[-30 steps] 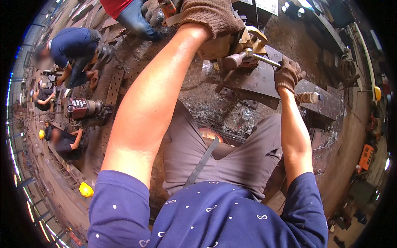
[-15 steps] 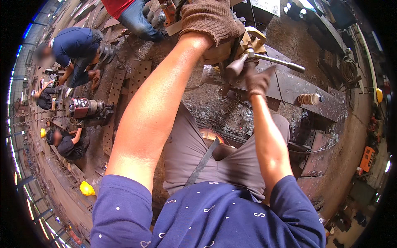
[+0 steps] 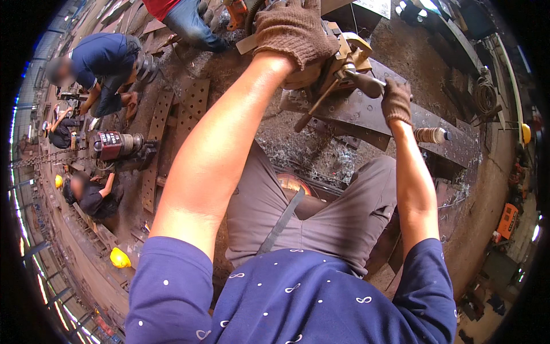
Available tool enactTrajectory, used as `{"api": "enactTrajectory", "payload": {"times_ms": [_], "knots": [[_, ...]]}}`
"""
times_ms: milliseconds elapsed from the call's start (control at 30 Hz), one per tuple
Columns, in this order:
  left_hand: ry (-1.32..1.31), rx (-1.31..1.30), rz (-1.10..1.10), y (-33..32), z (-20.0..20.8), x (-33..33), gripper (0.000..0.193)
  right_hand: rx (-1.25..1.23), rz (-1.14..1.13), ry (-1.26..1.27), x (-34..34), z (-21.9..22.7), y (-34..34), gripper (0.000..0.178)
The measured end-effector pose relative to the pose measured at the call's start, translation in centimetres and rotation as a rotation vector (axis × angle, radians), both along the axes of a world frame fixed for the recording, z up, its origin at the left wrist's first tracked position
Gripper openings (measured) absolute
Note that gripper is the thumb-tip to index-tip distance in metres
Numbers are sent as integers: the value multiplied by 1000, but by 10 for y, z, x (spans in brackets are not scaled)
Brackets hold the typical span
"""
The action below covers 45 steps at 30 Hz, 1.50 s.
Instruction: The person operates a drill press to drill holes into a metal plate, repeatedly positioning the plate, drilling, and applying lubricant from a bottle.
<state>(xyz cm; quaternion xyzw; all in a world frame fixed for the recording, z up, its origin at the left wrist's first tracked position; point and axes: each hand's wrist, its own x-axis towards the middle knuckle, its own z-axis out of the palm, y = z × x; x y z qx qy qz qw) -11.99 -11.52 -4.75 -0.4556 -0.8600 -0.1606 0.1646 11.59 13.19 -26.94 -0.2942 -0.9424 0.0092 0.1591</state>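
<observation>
A drilling machine (image 3: pixel 326 74) with a brassy, worn body and lever handles stands on a long steel plate (image 3: pixel 421 109) beyond my knees. My left hand (image 3: pixel 295 33), in a brown knit glove, is wrapped over the machine's top; its fingertips run out at the upper edge. From the machine's hub (image 3: pixel 348 70) spread several handles, one with a dark bulb-shaped grip (image 3: pixel 368 86), another with a thin rod (image 3: pixel 315 108) slanting down to the left. My gloved right hand (image 3: pixel 397 102) is closed around the end of a feed handle to the right of the hub.
A bottle (image 3: pixel 431 135) lies on the plate beside my right forearm. Perforated steel bars (image 3: pixel 157 149) and a red machine (image 3: pixel 112 146) are on the left, where several people work. A yellow helmet (image 3: pixel 120 258) lies lower left. Coiled cable (image 3: pixel 486 100) sits far right.
My right hand has swung right and slightly up, from below the hub to the right of it. The handles have turned around the hub. My left hand stays on the machine.
</observation>
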Motion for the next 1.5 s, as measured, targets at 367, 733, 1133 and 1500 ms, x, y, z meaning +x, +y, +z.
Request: {"api": "enactTrajectory", "payload": {"times_ms": [367,733,1133,1500], "knots": [[-201,-193,13,-6,26,-9,77,-23,-124,-131,5,47,-41,35],[-13,20,18,-2,-11,-9,83,46,-65,-38,2,51,-22,36],[-45,-24,27,-8,1,-1,77,-131,-140,58,4,52,-15,51],[-25,20,-20,-17,4,-1,74,-635,-923,647,-37,46,-57,134]]}}
